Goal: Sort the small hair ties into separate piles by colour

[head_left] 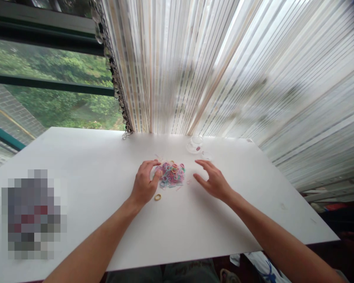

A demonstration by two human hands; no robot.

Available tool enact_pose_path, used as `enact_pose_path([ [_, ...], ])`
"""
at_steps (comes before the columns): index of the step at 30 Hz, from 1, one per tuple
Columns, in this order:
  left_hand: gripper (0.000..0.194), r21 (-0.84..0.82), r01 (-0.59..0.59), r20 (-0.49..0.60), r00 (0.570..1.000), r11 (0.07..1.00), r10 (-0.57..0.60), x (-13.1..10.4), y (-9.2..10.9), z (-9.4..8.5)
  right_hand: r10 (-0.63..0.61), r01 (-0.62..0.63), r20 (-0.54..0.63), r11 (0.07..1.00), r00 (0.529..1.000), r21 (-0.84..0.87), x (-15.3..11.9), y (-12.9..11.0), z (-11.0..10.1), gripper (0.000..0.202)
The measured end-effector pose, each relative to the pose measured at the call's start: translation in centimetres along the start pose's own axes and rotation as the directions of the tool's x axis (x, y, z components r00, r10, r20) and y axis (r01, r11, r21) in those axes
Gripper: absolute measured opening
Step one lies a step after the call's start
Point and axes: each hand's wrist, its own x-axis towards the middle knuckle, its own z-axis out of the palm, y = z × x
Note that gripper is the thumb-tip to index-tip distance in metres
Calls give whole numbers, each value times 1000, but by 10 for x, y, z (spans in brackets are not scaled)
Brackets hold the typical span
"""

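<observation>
you have two bare hands over one white table (194, 236), and between them lies one pile of small colored bands (172, 175), pink, teal, yellow and red among them; they overlap too much to count. one yellow ring (157, 197) sits apart from the pile, just beside your left hand (157, 166) on the near side. your left hand is at the pile's left edge, its thumb and fingers parted and curved around that side; you can't tell whether it pinches a band. your right hand (195, 168) is spread, thumb away from the fingers, holding nothing, a little off the pile's right side. a few loose bands lie around the pile.

beyond the pile stand one clear container (194, 144) and, just beside it, one small clear piece (206, 155). one curtain (171, 70) hangs along the far edge, with one window (73, 86) to its left. a pixelated patch hides whatever is at the left of the table. nothing stands between your hands and the pile.
</observation>
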Motion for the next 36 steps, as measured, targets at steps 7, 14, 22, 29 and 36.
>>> enact_pose_path([
  [7, 35, 104, -318, 286, 917, 942, 278, -8, 5, 2, -360, 370, 182, 929, 915, -22, 12, -53, 31, 52],
  [14, 35, 204, -308, 311, 920, 929, 237, -5, -7, 4, -284, 311, 190, 941, 940, -134, 14, -31, 34, 39],
  [22, 29, 213, -243, 164, 964, 947, 210, -4, 0, 2, -151, 153, 45, 987, 987, -47, 6, -38, 20, 36],
  [29, 45, 244, -319, 348, 910, 916, 224, -4, -7, 4, -352, 374, 220, 925, 910, -66, 15, -43, 39, 49],
  [36, 38, 268, -251, 261, 948, 930, 181, -1, -10, 1, -250, 280, 232, 954, 940, -108, 10, -28, 25, 49],
])
